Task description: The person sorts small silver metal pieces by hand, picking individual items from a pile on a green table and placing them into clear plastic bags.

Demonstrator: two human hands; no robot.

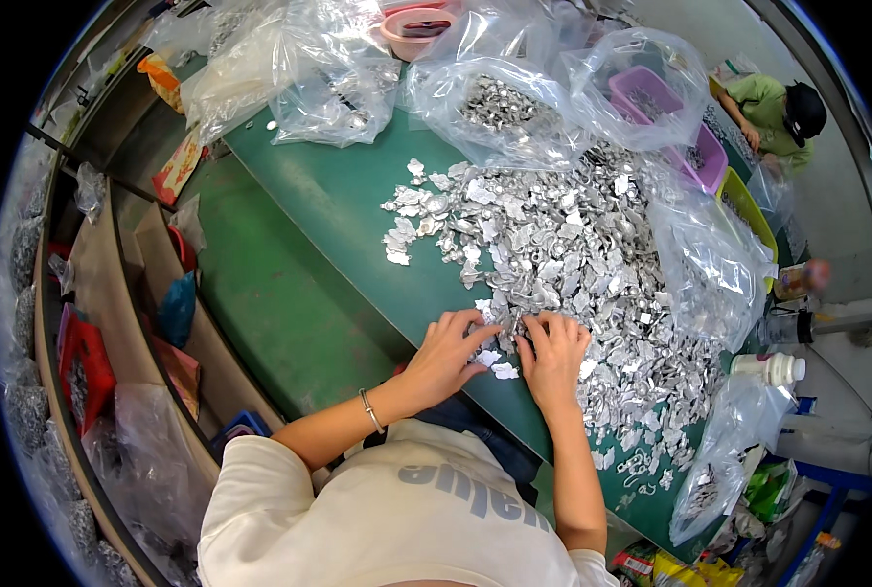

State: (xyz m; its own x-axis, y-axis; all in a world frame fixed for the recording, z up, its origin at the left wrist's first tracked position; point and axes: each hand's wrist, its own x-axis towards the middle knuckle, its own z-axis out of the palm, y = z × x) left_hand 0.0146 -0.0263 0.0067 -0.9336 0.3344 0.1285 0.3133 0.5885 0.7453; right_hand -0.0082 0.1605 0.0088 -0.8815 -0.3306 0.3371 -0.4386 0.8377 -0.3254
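A broad heap of small flat silver metal pieces (pixel 563 245) covers much of the green table (pixel 358 225). At its near edge my left hand (pixel 444 354) is open, with fingers bent and thumb apart from the index finger. A few loose pale pieces (pixel 504 371) lie on the table beside its thumb. My right hand (pixel 553 357) is close by on the right, also open, its curved fingers parted and its fingertips at the heap's edge. Small metal pieces lie between the two hands. I see nothing clearly gripped, though the fingertips partly hide what they touch.
Clear plastic bags (pixel 500 103) of metal pieces stand along the far side, near a pink bowl (pixel 416 31). Purple bins (pixel 700 157) and a white bottle (pixel 771 369) line the right. A person in green (pixel 771 117) works beyond. Shelves (pixel 113 284) with a red basket (pixel 89 372) stand left.
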